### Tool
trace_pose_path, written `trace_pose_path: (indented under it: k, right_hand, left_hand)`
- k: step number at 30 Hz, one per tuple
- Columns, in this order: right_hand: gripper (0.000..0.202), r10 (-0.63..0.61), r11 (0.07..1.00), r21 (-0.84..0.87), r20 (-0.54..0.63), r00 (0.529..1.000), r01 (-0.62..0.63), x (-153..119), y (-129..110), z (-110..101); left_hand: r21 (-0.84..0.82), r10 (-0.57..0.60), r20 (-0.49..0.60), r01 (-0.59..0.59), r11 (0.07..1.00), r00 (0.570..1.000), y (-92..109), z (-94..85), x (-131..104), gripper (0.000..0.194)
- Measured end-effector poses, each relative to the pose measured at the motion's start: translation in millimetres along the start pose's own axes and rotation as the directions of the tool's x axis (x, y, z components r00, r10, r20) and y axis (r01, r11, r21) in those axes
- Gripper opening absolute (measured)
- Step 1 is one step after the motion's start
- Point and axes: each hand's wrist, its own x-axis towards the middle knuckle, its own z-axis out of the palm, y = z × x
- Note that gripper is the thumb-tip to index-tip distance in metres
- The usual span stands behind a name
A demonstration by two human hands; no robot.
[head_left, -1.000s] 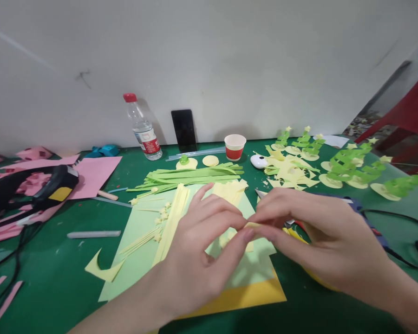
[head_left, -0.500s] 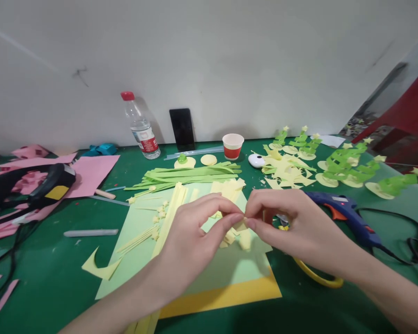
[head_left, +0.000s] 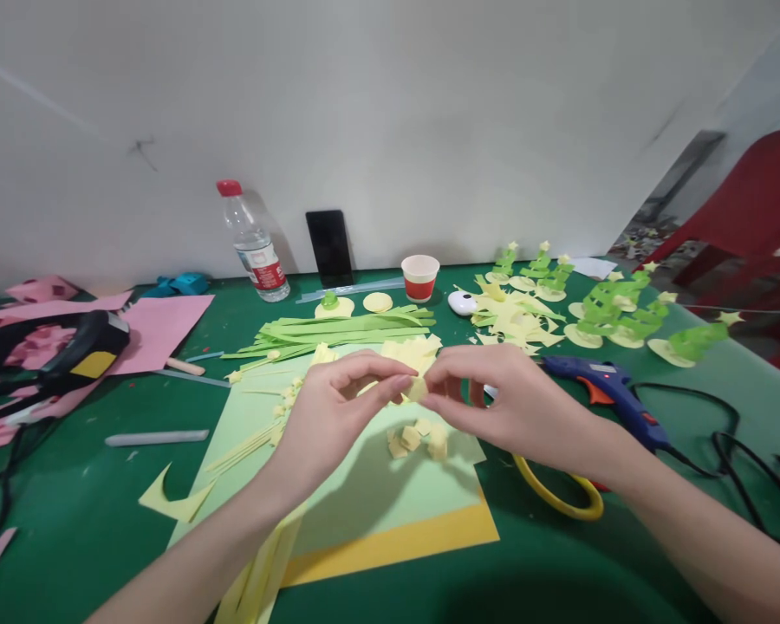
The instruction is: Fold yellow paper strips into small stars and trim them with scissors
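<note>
Dark green worktop (head_left: 65,520), red-and-white cup (head_left: 420,279); blue glue gun (head_left: 614,394) with orange trigger, yellow scissor handle (head_left: 559,498), plain pink paper (head_left: 165,329)

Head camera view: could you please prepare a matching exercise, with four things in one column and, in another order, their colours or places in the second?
Column 1
1. small paper piece
2. phone
3. bottle
4. glue gun

Column 2
A. has a red cap
B. blue, with an orange trigger
C. between the fingers of the left hand and right hand
D. black, standing against the wall

Right pairs: 1-C, 2-D, 3-A, 4-B
</note>
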Motion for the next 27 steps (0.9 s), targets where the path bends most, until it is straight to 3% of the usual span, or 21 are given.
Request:
trace_pose_path:
  k: [4, 8, 10, 15, 21, 27]
  right_hand:
    - [0.025, -0.022, 0.992, -0.125, 0.062, 0.998, 0.029, -4.4, 2.7, 5.3]
    - [0.02, 0.074, 0.963, -0.268, 0.182, 0.981, -0.023, -15.7, 18.8, 21.4]
    - [0.013, 0.158, 0.93, -0.362, 0.248, 0.956, -0.06, -23.0, 31.2, 33.7]
    - [0.027, 0.298, 0.858, -0.509, 0.386, 0.873, -0.069, -34.8, 47.4, 57.0]
    - [0.025, 0.333, 0.829, -0.554, 0.38, 0.863, -0.076, -30.3, 31.9, 45.2]
    - [0.021, 0.342, 0.832, -0.545, 0.351, 0.872, -0.107, -29.5, 27.3, 35.5]
  left_hand:
    - [0.099, 0.029, -0.004, -0.028, 0.995, 1.0, -3.2, 3.9, -9.3, 0.018]
    - [0.284, 0.028, 0.003, -0.028, 0.958, 1.0, -16.4, -4.6, -23.6, 0.019]
    - [0.395, 0.004, -0.046, 0.015, 0.919, 0.999, -28.8, -14.4, -29.1, 0.025]
    - [0.645, -0.091, -0.127, 0.152, 0.749, 0.988, -60.0, -32.2, -38.7, 0.028]
    - [0.792, -0.096, -0.099, 0.137, 0.595, 0.99, -67.3, -24.9, -53.3, 0.015]
    - [0.841, -0.145, -0.088, 0.152, 0.519, 0.985, -67.5, -20.7, -52.4, 0.017]
